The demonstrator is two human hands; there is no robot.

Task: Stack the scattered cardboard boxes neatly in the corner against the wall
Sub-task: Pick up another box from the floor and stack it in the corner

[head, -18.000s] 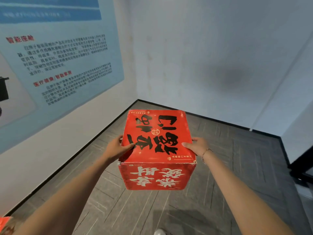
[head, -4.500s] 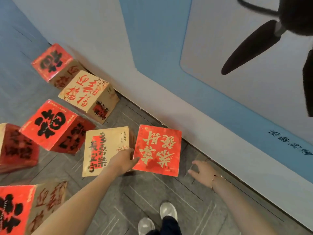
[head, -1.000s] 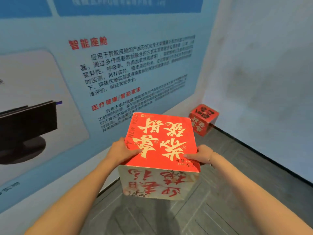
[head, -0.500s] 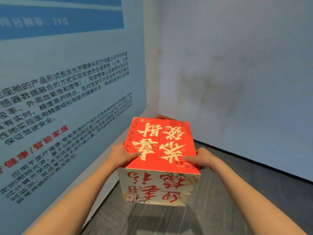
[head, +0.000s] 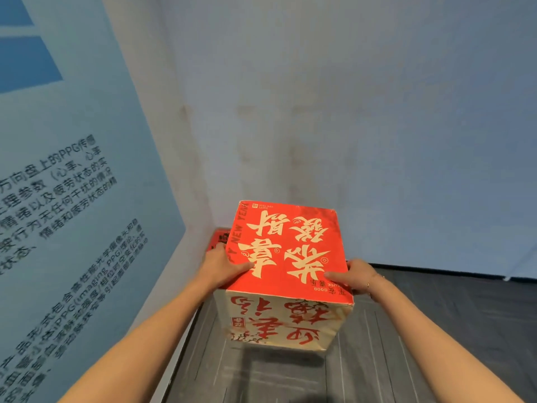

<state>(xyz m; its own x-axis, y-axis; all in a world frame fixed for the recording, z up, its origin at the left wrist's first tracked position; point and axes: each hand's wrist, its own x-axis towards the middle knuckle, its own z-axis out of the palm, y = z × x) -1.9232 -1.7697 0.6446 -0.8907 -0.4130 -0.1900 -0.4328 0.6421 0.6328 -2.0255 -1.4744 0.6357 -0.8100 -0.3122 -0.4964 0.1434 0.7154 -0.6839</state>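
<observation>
I carry a cardboard box (head: pixel 286 251) with a red top bearing gold characters and a cream front with red characters. My left hand (head: pixel 222 267) grips its left side, thumb lying on the top. My right hand (head: pixel 353 276) grips its right side, thumb also on the top. The box hangs above the floor, close to the room's corner. Just behind its left edge, a sliver of another red box (head: pixel 218 238) shows on the floor in the corner; the carried box hides most of it.
A blue wall poster (head: pixel 66 213) with printed text runs along the left. A pale wall (head: pixel 348 112) stands straight ahead. Dark grey floor (head: pixel 421 330) with a black skirting strip stretches to the right and below the box.
I have come closer to the corner with the box held in both hands. The red box in the corner is now almost hidden behind the carried one.
</observation>
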